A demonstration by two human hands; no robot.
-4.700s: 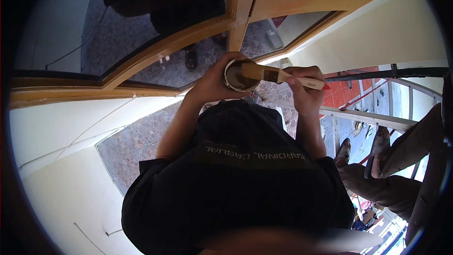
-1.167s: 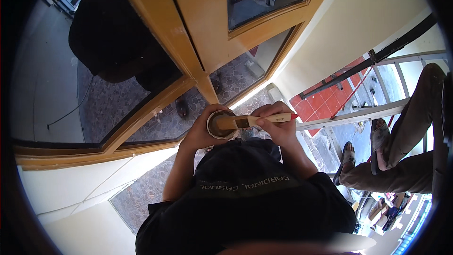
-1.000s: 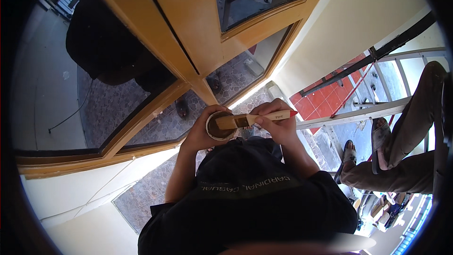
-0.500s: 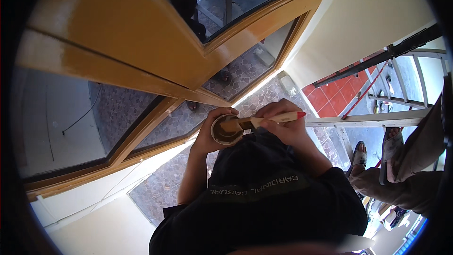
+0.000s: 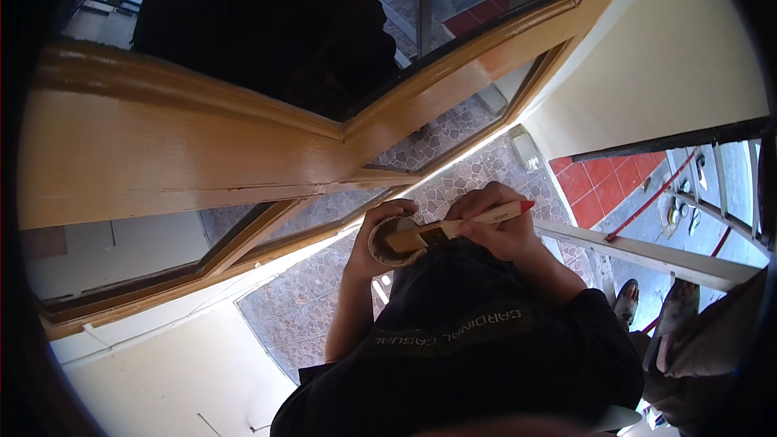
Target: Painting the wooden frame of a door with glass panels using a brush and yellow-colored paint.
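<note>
My left hand (image 5: 362, 247) is wrapped round a small round cup (image 5: 374, 252) with brown liquid inside, held in front of my body. Between the fingers of my right hand (image 5: 510, 236), a paintbrush (image 5: 503, 212) with a pale wooden handle and red tip lies at a slant. Its brown-coated bristles reach over the rim into the cup. Just beyond both hands stands a brown, glossy wooden frame (image 5: 194, 142) with dark glass panes (image 5: 267, 48), which no hand touches.
At right, a metal ladder rail (image 5: 655, 259) crosses above red floor tiles (image 5: 599, 186). Another person's foot (image 5: 678, 311) and trousered legs show beside it. Patterned paving (image 5: 283, 316) lies below. A cream wall (image 5: 655, 48) rises at far right.
My view has shifted, so more dark glass shows at the top and the ladder and other person sit lower. The paintbrush slants more steeply, its bristles lower in the cup.
</note>
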